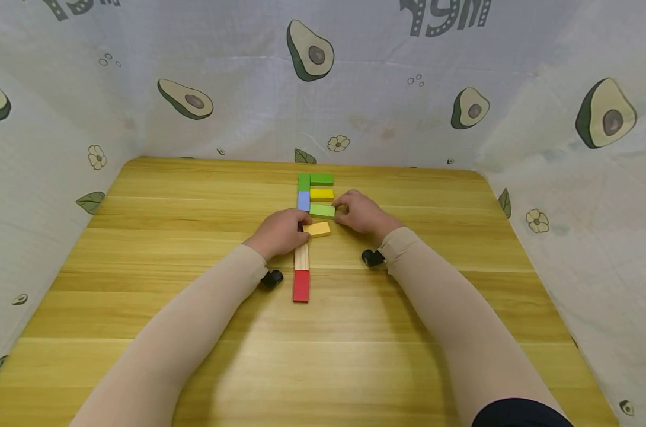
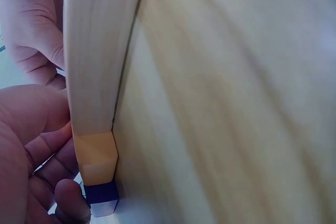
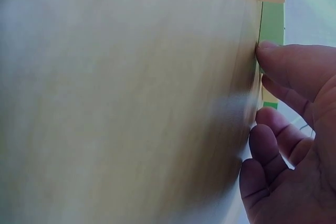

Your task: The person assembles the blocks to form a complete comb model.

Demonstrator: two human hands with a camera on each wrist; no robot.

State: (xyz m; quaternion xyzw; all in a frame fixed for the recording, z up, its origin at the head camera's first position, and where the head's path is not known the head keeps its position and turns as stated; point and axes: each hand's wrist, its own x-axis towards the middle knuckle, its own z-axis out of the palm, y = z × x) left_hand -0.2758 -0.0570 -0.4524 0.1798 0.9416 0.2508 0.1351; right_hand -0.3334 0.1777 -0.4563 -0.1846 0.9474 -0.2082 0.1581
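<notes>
My left hand pinches the left end of a light orange block between thumb and fingers. That block lies slightly tilted against a vertical column of blocks. In the left wrist view the orange block sits between a plain wood block and a dark purple block. To the right, my right hand holds the right end of a light green block with thumb and index finger. The right wrist view shows the thumb against that green block. Part of the column is hidden under the left hand.
Up the column are a blue block and a green block; a second green block and a yellow block branch right. A red block ends the column below. Avocado-print cloth surrounds the wooden table.
</notes>
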